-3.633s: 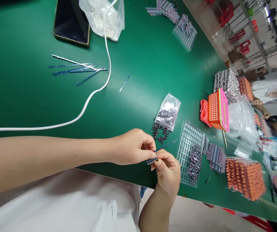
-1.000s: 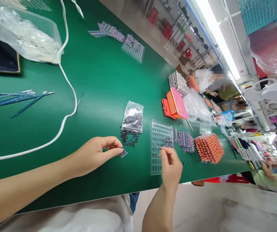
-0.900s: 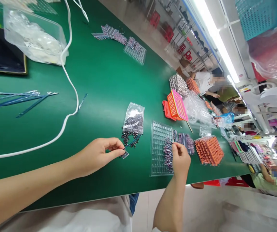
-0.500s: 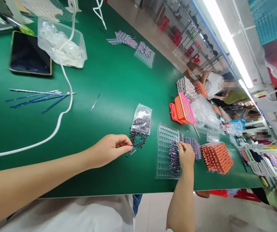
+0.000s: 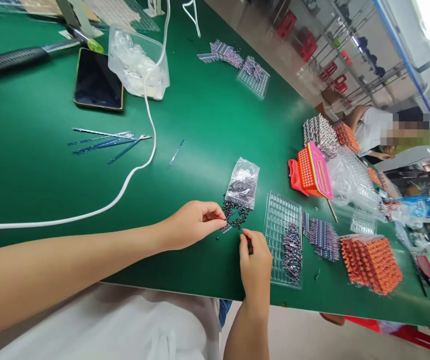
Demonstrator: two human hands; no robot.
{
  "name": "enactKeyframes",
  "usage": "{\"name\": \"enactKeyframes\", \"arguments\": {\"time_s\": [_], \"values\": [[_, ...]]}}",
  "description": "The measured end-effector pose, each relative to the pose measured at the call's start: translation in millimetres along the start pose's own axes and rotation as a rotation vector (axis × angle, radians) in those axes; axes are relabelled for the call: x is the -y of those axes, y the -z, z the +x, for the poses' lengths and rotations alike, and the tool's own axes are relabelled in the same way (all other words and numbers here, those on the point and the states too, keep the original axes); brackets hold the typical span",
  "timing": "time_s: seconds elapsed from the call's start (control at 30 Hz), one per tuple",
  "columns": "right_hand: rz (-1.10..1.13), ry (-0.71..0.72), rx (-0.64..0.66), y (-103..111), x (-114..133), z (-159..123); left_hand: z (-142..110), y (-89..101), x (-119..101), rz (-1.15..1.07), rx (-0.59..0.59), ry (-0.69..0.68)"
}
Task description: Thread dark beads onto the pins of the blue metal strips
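Note:
My left hand (image 5: 196,226) is closed, thumb and forefinger pinching a small dark flat piece (image 5: 226,228). A thin blue strip (image 5: 233,214) sticks out from the same fingertips, over loose black beads (image 5: 242,219). These beads spill from a clear plastic bag (image 5: 243,182) just beyond. To the right, my right hand (image 5: 256,260) hovers with thumb and forefinger tips brought together; whatever lies between them is too small to make out. Beside it is a clear compartment tray (image 5: 275,220) with a heap of small dark-and-pink thin parts (image 5: 292,255) on its right side.
Rows of similar parts (image 5: 323,239) and an orange stack (image 5: 370,262) lie right of the tray. An orange-pink basket (image 5: 312,170) stands beyond. Blue strips (image 5: 106,142), a white cable (image 5: 125,185), a phone (image 5: 99,80) and a plastic tub (image 5: 138,65) occupy the left. A person (image 5: 376,127) is at the far right.
My right hand reached to the heap in the tray, then came back left towards my left hand. My left hand keeps its pinch on the dark piece. The view has turned.

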State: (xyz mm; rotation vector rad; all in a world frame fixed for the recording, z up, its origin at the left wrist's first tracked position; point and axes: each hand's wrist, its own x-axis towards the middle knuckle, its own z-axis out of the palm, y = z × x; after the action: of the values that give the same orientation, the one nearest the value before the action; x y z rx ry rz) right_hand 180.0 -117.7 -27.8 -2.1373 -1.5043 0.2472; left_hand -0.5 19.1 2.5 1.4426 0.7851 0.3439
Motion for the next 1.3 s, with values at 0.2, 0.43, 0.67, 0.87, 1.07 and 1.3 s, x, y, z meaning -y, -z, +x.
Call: {"name": "enactKeyframes", "arguments": {"time_s": [0.2, 0.43, 0.67, 0.87, 1.07, 1.3], "values": [[-0.080, 0.039, -0.037, -10, -1, 1, -1, -1.1, 2, -0.018, 0.016, -0.001], [-0.132, 0.097, -0.036, -13, -4, 1, 0, -1.9, 2, -0.033, 0.013, 0.000], [-0.181, 0.100, -0.029, -13, -2, 7, -1, -3.0, 4, -0.017, 0.024, -0.011], [-0.025, 0.011, 0.002, -9, 4, 5, -3, -4.3, 5, 0.046, 0.065, -0.032], [0.369, -0.025, -0.026, 7, 26, -8, -9, -5.9, 4, 0.026, 0.132, -0.143], [0.272, 0.128, -0.296, -8, 32, -12, -16, -12.2, 5, -0.244, 0.169, -0.158]]}}
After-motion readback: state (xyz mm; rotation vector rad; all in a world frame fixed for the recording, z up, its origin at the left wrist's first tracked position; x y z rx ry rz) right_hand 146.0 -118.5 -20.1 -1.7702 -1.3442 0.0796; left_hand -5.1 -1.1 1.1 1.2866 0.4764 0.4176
